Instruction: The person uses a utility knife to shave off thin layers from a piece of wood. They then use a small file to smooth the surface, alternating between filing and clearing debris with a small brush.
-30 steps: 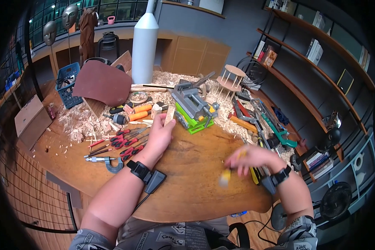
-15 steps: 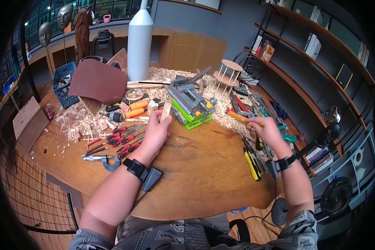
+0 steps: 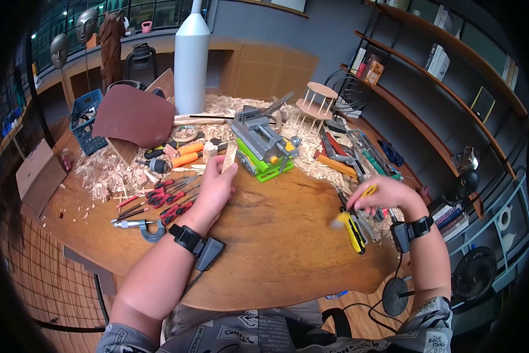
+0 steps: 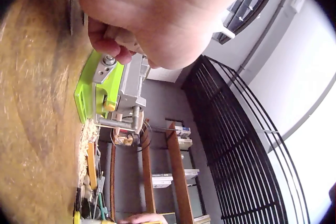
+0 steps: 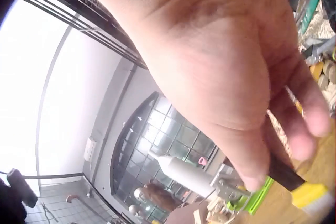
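Right grip (image 3: 383, 194) pinches a brush (image 3: 340, 220), bristled end lower left. Left grip (image 3: 217, 186) pinches a wooden strip (image 3: 230, 156), long axis steep, upper left of the brush.

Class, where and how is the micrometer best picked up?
Probably pinch the micrometer by its curved frame, from above on the near side: it lies flat, the curve facing bare table that way, with dark rods along its far side.
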Demonstrator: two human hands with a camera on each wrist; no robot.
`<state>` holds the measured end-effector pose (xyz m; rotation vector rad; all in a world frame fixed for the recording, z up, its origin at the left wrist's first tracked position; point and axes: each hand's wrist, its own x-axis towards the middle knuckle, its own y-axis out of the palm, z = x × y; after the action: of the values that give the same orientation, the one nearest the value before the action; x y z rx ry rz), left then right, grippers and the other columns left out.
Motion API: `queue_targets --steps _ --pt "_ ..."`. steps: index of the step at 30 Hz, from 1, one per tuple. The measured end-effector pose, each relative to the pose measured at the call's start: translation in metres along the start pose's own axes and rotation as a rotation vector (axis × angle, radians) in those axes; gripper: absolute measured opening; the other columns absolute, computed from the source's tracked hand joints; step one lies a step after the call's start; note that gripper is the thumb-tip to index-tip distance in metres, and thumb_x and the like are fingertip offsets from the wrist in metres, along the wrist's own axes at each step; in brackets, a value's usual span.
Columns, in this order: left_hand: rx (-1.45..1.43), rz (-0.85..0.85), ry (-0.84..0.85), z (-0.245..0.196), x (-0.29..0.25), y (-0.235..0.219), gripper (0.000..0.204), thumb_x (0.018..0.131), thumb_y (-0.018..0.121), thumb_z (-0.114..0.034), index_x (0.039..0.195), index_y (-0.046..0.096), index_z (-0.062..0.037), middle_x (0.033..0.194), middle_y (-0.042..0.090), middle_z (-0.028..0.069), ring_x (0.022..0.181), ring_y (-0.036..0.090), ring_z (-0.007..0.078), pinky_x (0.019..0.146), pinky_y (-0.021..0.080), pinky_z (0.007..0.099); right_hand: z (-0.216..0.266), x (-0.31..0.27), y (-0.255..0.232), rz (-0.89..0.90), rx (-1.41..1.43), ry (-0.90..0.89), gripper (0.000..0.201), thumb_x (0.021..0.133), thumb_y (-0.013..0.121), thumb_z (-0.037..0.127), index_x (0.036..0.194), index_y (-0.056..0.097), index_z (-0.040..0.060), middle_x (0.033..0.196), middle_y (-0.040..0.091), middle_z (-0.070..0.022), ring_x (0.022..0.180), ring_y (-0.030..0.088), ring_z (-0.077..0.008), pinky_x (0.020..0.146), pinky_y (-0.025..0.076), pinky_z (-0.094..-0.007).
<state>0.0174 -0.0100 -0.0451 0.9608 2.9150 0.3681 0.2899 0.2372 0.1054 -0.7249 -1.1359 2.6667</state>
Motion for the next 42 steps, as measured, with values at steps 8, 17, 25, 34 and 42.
queue_targets --steps 8,17,25,34,42 --pt "0.034 0.015 0.003 -0.001 -0.002 -0.001 0.033 0.101 0.058 -0.023 0.127 0.046 -0.0069 0.089 0.055 -0.0005 0.061 0.048 0.0076 0.05 0.038 0.0229 -0.021 0.037 0.0 -0.259 -0.547 -0.399 0.018 0.088 0.073 0.014 0.105 0.076 0.0073 0.086 0.074 -0.0109 0.069 0.069 -0.0216 0.068 0.054 -0.0339" --pt "0.032 0.025 -0.009 0.001 0.0 0.001 0.034 0.101 0.059 -0.023 0.127 0.046 -0.007 0.091 0.056 -0.0003 0.061 0.048 0.0074 0.049 0.038 0.0227 -0.053 0.08 -0.001 -0.305 -0.557 -0.516 0.013 0.091 0.071 0.015 0.1 0.077 0.008 0.078 0.073 -0.0032 0.063 0.067 -0.0105 0.059 0.053 -0.0287" --pt "0.018 0.032 -0.015 -0.003 -0.001 0.001 0.033 0.1 0.06 -0.021 0.126 0.046 -0.0046 0.098 0.062 0.0033 0.062 0.049 0.0075 0.052 0.041 0.0233 0.003 0.059 0.028 0.35 0.013 0.112 0.019 0.093 0.07 0.016 0.107 0.075 0.0036 0.087 0.074 -0.0053 0.068 0.069 -0.0119 0.06 0.058 -0.027" --pt "0.01 0.034 -0.022 -0.003 -0.001 0.002 0.032 0.1 0.06 -0.022 0.126 0.046 -0.0066 0.091 0.058 0.0008 0.06 0.048 0.0073 0.05 0.039 0.0231 0.026 0.027 0.032 0.368 0.101 -0.052 0.022 0.094 0.07 0.018 0.113 0.076 0.009 0.086 0.074 -0.0036 0.07 0.068 -0.0099 0.063 0.056 -0.0256" --pt "0.049 0.053 -0.025 0.001 -0.005 0.002 0.033 0.1 0.059 -0.021 0.125 0.045 -0.0049 0.093 0.059 0.003 0.058 0.048 0.0081 0.049 0.039 0.0238 -0.039 0.059 0.011 -0.539 -0.55 -0.201 0.017 0.096 0.065 0.014 0.106 0.075 0.0038 0.082 0.074 -0.0079 0.068 0.071 -0.0125 0.058 0.056 -0.0261"
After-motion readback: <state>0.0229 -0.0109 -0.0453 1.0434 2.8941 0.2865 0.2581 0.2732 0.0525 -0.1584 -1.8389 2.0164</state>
